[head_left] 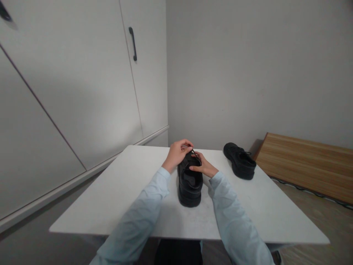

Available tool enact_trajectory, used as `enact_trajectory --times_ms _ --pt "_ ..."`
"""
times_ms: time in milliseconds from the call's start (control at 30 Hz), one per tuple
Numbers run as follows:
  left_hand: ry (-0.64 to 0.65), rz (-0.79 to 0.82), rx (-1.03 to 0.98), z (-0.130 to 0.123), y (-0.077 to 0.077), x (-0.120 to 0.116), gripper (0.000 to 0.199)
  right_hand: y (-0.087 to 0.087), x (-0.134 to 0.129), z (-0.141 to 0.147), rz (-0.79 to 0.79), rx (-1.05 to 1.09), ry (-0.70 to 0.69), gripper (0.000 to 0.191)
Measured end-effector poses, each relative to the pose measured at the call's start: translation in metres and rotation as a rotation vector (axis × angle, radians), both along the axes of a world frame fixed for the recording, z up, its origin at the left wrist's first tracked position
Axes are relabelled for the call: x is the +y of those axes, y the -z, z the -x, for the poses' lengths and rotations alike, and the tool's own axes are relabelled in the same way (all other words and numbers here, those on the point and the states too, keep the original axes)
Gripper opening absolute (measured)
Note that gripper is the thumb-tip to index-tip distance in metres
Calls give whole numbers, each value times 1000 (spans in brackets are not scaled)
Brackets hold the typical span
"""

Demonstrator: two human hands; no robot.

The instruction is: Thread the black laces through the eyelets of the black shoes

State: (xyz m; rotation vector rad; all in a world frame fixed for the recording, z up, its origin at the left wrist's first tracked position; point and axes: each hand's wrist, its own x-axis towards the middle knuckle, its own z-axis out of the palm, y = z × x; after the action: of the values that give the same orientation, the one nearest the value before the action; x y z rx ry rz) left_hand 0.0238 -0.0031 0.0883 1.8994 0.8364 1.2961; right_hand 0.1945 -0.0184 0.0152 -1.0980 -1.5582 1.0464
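Observation:
A black shoe [190, 187] stands near the middle of the white table, its heel toward me and its toe pointing away. My left hand [178, 152] is over the front left of the shoe, with thumb and fingers pinched on a dark shoelace [195, 152]. On the right side of the shoe's opening, my right hand [203, 165] has its thumb and fingers around the upper near the laces. Whether its fingers also hold a lace is too small to tell. The shoe's toe is mostly hidden behind my hands.
A second black laced shoe [239, 161] rests at the back right of the white table [124, 198]. Beyond the right edge is a wooden board [306, 165]. White cabinet doors [82, 73] stand along the left, and a grey wall [248, 73] is behind.

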Motion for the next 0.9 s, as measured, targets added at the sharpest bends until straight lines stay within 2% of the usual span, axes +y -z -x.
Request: enact_trajectory --times_ms 67,233,533,900 --pt "-14 -48 49 -1 -11 3 9 -1 -1 -1 31 27 1 83" --pt "-40 -128 148 -2 -43 8 8 -3 -2 -5 65 92 16 66" --pt "-28 -155 151 6 -95 16 7 -4 -2 -4 82 68 16 73" --pt "-26 -207 126 12 -140 20 11 -1 -1 -4 65 96 9 71"
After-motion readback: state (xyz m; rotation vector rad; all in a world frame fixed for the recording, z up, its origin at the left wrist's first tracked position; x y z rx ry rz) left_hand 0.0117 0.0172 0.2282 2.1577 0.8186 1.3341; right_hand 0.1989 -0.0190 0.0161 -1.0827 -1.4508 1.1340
